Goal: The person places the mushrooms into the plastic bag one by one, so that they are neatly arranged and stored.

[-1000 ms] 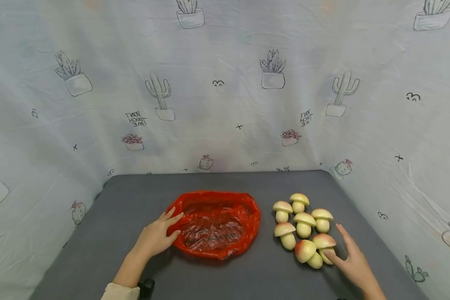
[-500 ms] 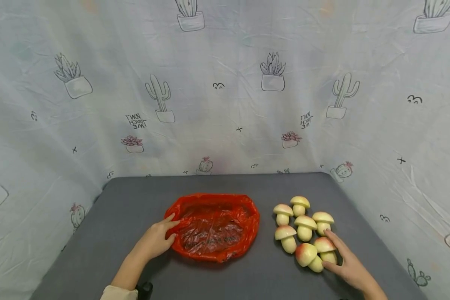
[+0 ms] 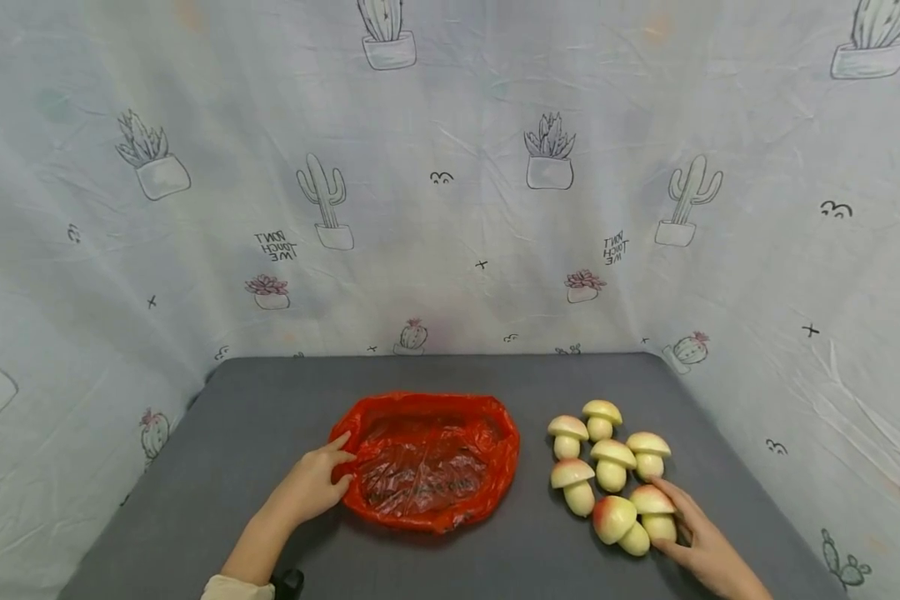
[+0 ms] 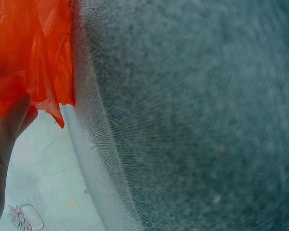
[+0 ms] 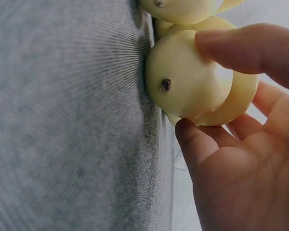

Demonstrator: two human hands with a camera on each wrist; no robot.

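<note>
The right hand (image 3: 705, 540) has its thumb and fingers clamped on a pale toy mushroom (image 3: 653, 501), which rests on the grey tabletop (image 3: 540, 554) within its grip, stem end facing the wrist. The surface looks smooth and rounded, so a thumb set a little too high on the stem might let it roll out of the fingers. A tipped mushroom (image 3: 612, 520) lies against it on the side towards the left hand, and another mushroom (image 3: 649, 444) stands just beyond the right fingertips; lifting sideways could knock either one over or away. The left hand (image 3: 307, 485) touches the near side of the red plastic bag (image 3: 507, 454); whether its fingers grip the rim I cannot tell. The plastic looks thin, so if that hand merely rests there, the edge could sag inward and narrow the mouth.
</note>
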